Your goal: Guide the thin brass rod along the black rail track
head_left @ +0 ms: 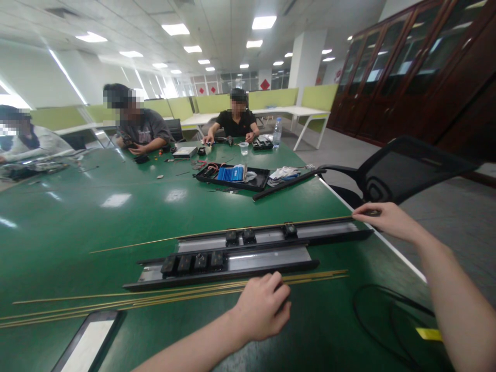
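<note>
My right hand (382, 218) pinches the right end of a long thin brass-coloured strip (155, 242). That strip runs left along the far edge of a black-edged metal channel (267, 235) and sticks out past its left end. Three small black blocks (249, 236) sit in this channel. A shorter channel (263, 260) lies in front of it, with several similar black blocks (200, 262) grouped at its left. My left hand (265, 305) is curled closed beside several loose brass-coloured strips (174, 296) on the green table; nothing shows between its fingers.
A phone-like device (87, 343) lies at the near left and black cable (387, 310) at the near right. Beyond the channels are a black tray (205, 178), gloves (284, 174) and a water bottle (277, 133). Three people sit around the table. A mesh chair (403, 170) stands at right.
</note>
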Demonstrator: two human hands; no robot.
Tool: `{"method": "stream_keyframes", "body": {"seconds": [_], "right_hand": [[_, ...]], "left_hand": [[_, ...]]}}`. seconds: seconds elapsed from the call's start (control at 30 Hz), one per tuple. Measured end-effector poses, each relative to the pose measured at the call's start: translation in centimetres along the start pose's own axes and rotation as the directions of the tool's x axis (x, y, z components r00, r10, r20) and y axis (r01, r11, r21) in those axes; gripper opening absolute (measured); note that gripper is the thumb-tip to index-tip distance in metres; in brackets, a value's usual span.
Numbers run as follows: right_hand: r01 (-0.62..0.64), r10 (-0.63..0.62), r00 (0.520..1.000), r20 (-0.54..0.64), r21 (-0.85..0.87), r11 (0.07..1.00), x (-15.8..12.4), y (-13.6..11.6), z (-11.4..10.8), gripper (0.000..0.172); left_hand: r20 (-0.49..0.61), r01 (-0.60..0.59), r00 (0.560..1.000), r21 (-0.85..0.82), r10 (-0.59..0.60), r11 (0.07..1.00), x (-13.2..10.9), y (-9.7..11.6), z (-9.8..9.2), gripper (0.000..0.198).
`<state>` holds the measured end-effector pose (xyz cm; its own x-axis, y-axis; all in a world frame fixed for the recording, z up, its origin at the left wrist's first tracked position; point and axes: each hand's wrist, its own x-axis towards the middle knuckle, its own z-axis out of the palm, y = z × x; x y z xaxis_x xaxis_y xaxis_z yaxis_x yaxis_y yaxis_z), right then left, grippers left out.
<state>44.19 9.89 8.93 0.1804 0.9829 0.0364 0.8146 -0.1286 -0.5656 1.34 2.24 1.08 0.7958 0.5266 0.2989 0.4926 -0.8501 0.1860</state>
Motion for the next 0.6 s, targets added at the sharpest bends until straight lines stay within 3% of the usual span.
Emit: {"method": "stream_keyframes", "body": {"seconds": [0.3,0.6], "right_hand": [[-0.038,0.037,0.999,-0.019,-0.031,0.999,0.6,2.6,-0.5,0.052],[-0.078,0.076,0.996,-0.043,-0.04,0.996,0.7,3.6,-0.7,0.053]], "left_hand": [[-0.004,-0.002,1.0,-0.008,0.002,1.0,-0.1,0.0,0.1,0.008],[0.0,-0.001,1.0,-0.015,0.001,1.0,0.0,0.0,-0.1,0.008]]}}
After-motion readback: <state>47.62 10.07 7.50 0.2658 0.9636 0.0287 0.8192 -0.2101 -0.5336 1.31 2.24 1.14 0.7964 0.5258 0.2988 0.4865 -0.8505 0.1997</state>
